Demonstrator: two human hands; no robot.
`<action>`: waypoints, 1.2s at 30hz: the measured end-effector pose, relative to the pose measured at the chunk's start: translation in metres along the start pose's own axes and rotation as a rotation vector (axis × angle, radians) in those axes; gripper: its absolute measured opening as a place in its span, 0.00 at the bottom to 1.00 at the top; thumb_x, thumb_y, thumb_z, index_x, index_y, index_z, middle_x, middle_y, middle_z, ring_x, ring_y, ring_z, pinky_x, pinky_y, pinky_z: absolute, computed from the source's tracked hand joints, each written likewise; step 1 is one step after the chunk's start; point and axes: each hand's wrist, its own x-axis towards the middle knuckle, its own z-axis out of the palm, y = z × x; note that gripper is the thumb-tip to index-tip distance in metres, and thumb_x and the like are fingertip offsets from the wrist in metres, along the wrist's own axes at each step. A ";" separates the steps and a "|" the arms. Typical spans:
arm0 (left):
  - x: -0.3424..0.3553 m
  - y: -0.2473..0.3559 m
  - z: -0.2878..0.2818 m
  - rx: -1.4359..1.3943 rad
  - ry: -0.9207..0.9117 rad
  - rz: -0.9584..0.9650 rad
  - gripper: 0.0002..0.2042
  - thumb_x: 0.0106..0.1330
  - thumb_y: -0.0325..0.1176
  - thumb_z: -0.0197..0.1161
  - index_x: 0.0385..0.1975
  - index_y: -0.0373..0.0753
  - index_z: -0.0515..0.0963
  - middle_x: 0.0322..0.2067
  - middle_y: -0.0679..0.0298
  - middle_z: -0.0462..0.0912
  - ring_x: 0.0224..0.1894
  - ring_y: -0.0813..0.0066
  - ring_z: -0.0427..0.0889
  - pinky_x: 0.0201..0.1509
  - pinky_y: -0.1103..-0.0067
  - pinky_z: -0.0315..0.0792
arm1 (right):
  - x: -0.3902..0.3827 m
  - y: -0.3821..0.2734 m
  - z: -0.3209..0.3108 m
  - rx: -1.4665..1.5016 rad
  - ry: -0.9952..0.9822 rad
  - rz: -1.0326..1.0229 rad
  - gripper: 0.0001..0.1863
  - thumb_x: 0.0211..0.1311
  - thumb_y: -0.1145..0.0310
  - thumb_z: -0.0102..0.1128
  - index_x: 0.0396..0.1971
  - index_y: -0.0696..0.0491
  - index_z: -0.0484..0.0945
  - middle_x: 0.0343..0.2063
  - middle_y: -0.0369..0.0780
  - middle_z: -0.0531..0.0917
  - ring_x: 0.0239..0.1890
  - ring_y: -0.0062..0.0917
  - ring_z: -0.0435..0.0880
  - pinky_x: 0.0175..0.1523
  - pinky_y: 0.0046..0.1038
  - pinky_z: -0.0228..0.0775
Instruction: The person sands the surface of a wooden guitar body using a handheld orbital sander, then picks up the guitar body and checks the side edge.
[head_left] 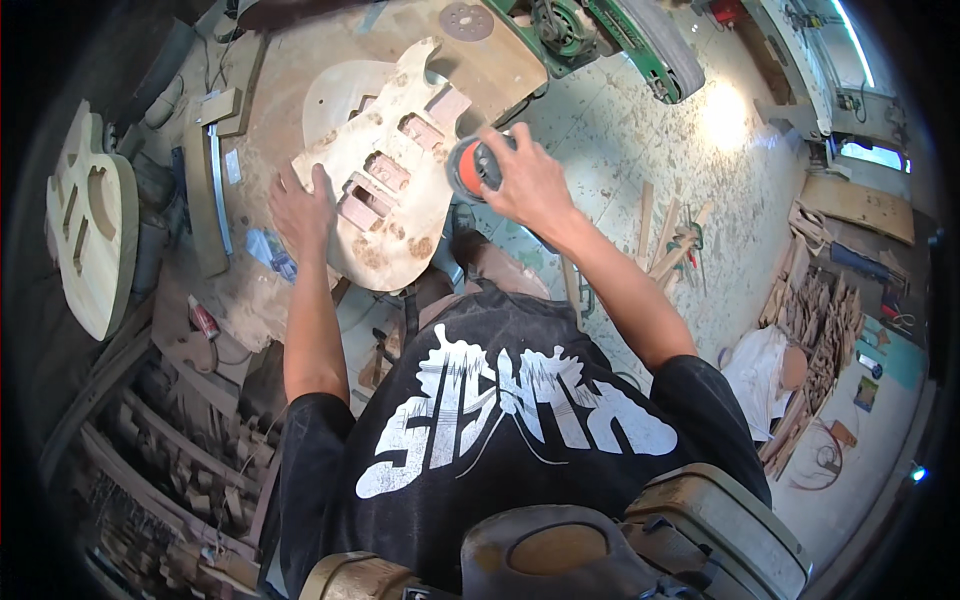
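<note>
A pale wooden electric guitar body (pixel 385 258) with dark knots and several routed pockets lies on the workbench in front of me. My left hand (pixel 302 212) rests on its left edge, fingers spread and flat. At the body's right edge, my right hand (pixel 525 178) wraps around an orange and dark grey palm sander (pixel 470 170). The sander is tilted with its round pad turned toward the body's side; I cannot tell if they touch. Another pale wood piece (pixel 335 92) lies partly hidden beneath the body.
A round sanding disc (pixel 466 21) lies on the workbench (pixel 285 75). Beyond it stands a green belt sander (pixel 620 40). Another routed guitar body (pixel 95 225) is at the far left. Wood strips (pixel 665 245) lie on the dusty floor, and scrap wood (pixel 815 330) is piled at right.
</note>
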 end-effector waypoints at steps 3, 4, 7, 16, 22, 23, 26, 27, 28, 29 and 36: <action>0.001 0.002 -0.001 -0.014 -0.008 -0.009 0.36 0.73 0.59 0.57 0.73 0.41 0.69 0.70 0.42 0.71 0.71 0.41 0.69 0.74 0.54 0.65 | 0.016 -0.008 0.000 -0.003 -0.009 -0.059 0.38 0.54 0.62 0.76 0.66 0.43 0.70 0.53 0.53 0.75 0.49 0.56 0.85 0.51 0.52 0.83; 0.001 0.002 -0.002 -0.030 -0.014 -0.007 0.36 0.73 0.60 0.57 0.73 0.41 0.69 0.71 0.42 0.70 0.72 0.41 0.69 0.74 0.54 0.64 | 0.028 -0.006 0.000 0.000 0.007 -0.069 0.37 0.54 0.61 0.74 0.66 0.43 0.70 0.53 0.53 0.76 0.48 0.57 0.86 0.52 0.52 0.82; 0.001 0.002 -0.001 -0.034 0.009 0.008 0.35 0.73 0.59 0.57 0.73 0.41 0.70 0.70 0.41 0.70 0.71 0.41 0.69 0.74 0.55 0.64 | 0.066 0.000 -0.003 0.004 0.036 -0.067 0.35 0.54 0.61 0.70 0.65 0.45 0.72 0.53 0.55 0.77 0.47 0.59 0.86 0.52 0.54 0.82; -0.002 0.004 -0.005 -0.044 -0.027 -0.039 0.36 0.72 0.60 0.58 0.74 0.42 0.69 0.71 0.43 0.70 0.73 0.43 0.68 0.75 0.55 0.63 | 0.056 -0.009 -0.006 -0.003 -0.048 -0.149 0.37 0.52 0.60 0.73 0.66 0.45 0.72 0.55 0.54 0.76 0.46 0.58 0.86 0.51 0.52 0.82; 0.000 0.000 -0.001 -0.051 -0.009 -0.028 0.36 0.71 0.60 0.58 0.73 0.42 0.70 0.71 0.43 0.70 0.73 0.43 0.68 0.75 0.55 0.63 | 0.087 -0.007 -0.015 -0.032 -0.035 -0.107 0.38 0.52 0.61 0.71 0.66 0.44 0.71 0.54 0.55 0.76 0.47 0.59 0.86 0.51 0.52 0.82; 0.000 0.002 -0.002 -0.057 -0.002 -0.032 0.36 0.71 0.60 0.58 0.73 0.42 0.70 0.71 0.43 0.70 0.73 0.43 0.68 0.75 0.55 0.63 | 0.081 -0.010 -0.017 -0.038 -0.031 -0.114 0.38 0.52 0.61 0.71 0.66 0.44 0.71 0.54 0.55 0.76 0.47 0.59 0.86 0.51 0.52 0.82; -0.001 0.002 -0.005 -0.041 -0.024 -0.036 0.36 0.72 0.60 0.58 0.73 0.42 0.71 0.71 0.42 0.70 0.73 0.43 0.68 0.75 0.55 0.63 | 0.062 -0.018 -0.012 0.017 -0.086 -0.168 0.39 0.50 0.61 0.71 0.66 0.44 0.71 0.53 0.55 0.76 0.48 0.59 0.85 0.53 0.52 0.82; 0.000 0.002 -0.003 -0.039 -0.026 -0.041 0.36 0.72 0.60 0.58 0.73 0.42 0.71 0.71 0.42 0.70 0.74 0.43 0.67 0.75 0.55 0.63 | 0.065 -0.016 -0.010 0.019 -0.090 -0.169 0.39 0.50 0.61 0.71 0.66 0.44 0.71 0.53 0.55 0.76 0.48 0.59 0.85 0.53 0.52 0.82; 0.001 0.001 -0.002 -0.038 -0.028 -0.046 0.36 0.72 0.59 0.58 0.73 0.41 0.71 0.71 0.42 0.70 0.74 0.43 0.67 0.75 0.55 0.63 | 0.072 -0.012 -0.007 0.008 -0.036 -0.160 0.39 0.50 0.60 0.71 0.66 0.44 0.71 0.53 0.54 0.76 0.48 0.59 0.85 0.53 0.52 0.82; 0.001 0.001 -0.002 -0.038 -0.031 -0.043 0.36 0.72 0.59 0.58 0.73 0.41 0.71 0.71 0.42 0.70 0.74 0.43 0.67 0.75 0.55 0.63 | 0.078 -0.010 -0.009 -0.007 0.022 -0.146 0.39 0.50 0.60 0.72 0.66 0.45 0.71 0.53 0.54 0.76 0.48 0.59 0.85 0.53 0.52 0.82; 0.001 -0.001 0.001 -0.042 0.003 -0.014 0.36 0.72 0.60 0.58 0.73 0.41 0.70 0.71 0.42 0.70 0.73 0.43 0.68 0.75 0.55 0.63 | 0.046 -0.006 -0.009 0.009 -0.045 -0.122 0.37 0.52 0.60 0.74 0.65 0.46 0.72 0.52 0.53 0.75 0.48 0.58 0.85 0.52 0.52 0.81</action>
